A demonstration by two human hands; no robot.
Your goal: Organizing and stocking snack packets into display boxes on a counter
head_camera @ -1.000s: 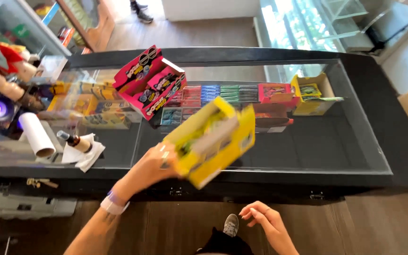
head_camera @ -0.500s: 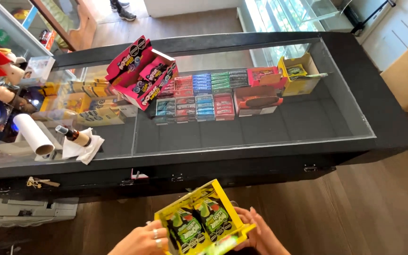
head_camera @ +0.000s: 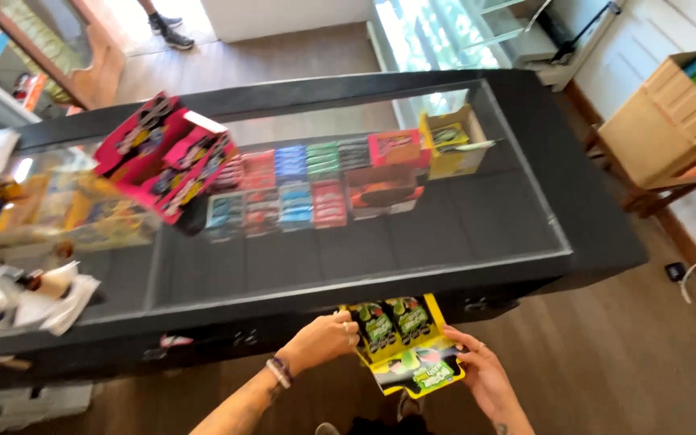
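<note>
Person, two bare forearms, no sleeves in view. Left hand [head_camera: 320, 341]: rings on fingers; wrist carries stacked bracelets, one pale, one dark. Right hand [head_camera: 481, 372]: no rings visible; small dark mark on forearm, at 6 o'clock from hand.

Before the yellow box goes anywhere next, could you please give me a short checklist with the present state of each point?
1. Both hands on the box: ok. The left hand grips the left edge of the yellow box, the right hand holds its lower right side.
2. Box open side up: ok, the green packets show inside.
3. Packets seated in the box: ok, none spilling out.
4. Box clear of the glass counter: ok, it is held below the front edge.
5. Counter's back door open: cannot tell, hidden behind the box.
6. Pink box on the glass stable: cannot tell, it looks tilted.
</note>
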